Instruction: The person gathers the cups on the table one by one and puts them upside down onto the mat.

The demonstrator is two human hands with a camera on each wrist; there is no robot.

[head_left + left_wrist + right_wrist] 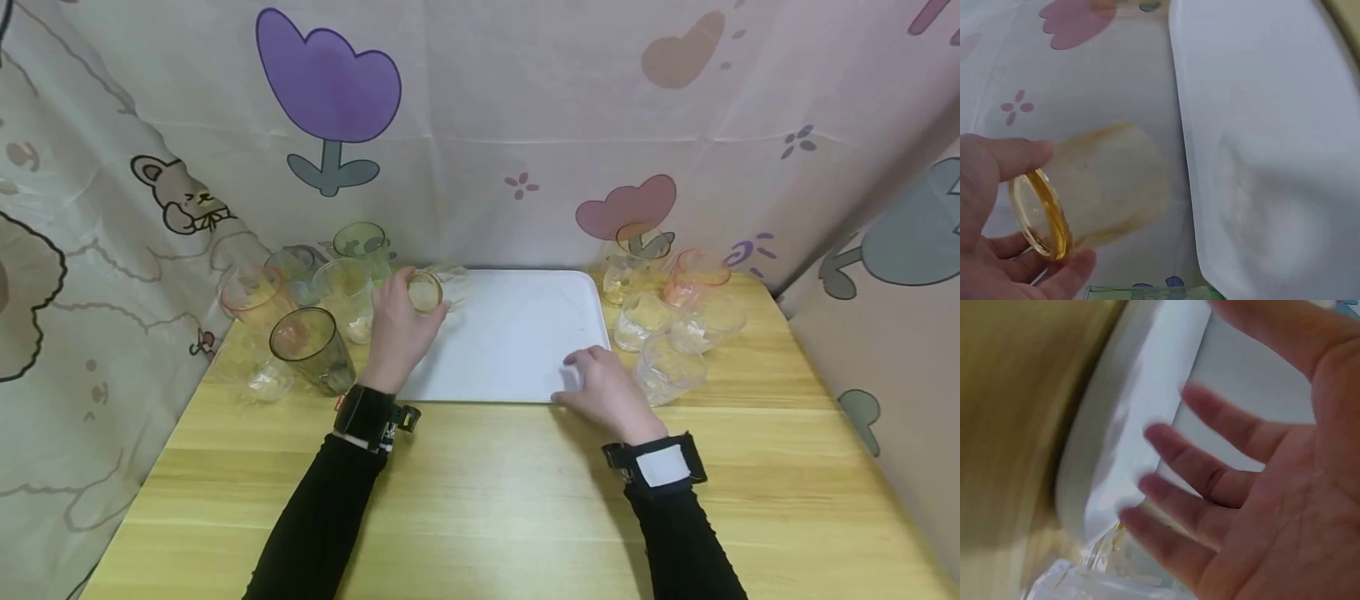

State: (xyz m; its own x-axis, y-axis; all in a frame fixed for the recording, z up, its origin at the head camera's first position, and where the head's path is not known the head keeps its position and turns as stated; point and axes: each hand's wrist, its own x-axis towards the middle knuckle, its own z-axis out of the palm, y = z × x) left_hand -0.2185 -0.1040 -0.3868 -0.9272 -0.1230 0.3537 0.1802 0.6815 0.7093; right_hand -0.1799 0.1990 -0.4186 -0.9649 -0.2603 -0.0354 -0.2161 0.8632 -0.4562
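On my far left, a bunch of see-through plastic cups (300,308) stands on the light wooden desk (495,492). Some look pink, some green, some clear, and one dark grey cup (311,348) stands nearest to me.

My left hand (397,329) is next. It holds a small yellow see-through plastic cup (424,292). My thumb is on one side and my fingers (1063,272) curl round the other side. The cup is tipped over on its side in my grip. Its thick bottom points back at me, and its long way points away from me, toward the flower cloth behind the desk. It sits up in the air at the back left corner of the flat white plastic tray (517,333), so the tray lies just to the right of the cup. My left hand is the nearer one to that corner.

The tray lies in the middle of the desk.

My right hand (607,392) lies on the front right edge of the tray. Its fingers (1197,469) are spread out and loose, and it holds nothing.

On my far right, more clear and pink plastic cups (667,321) stand near the tray.
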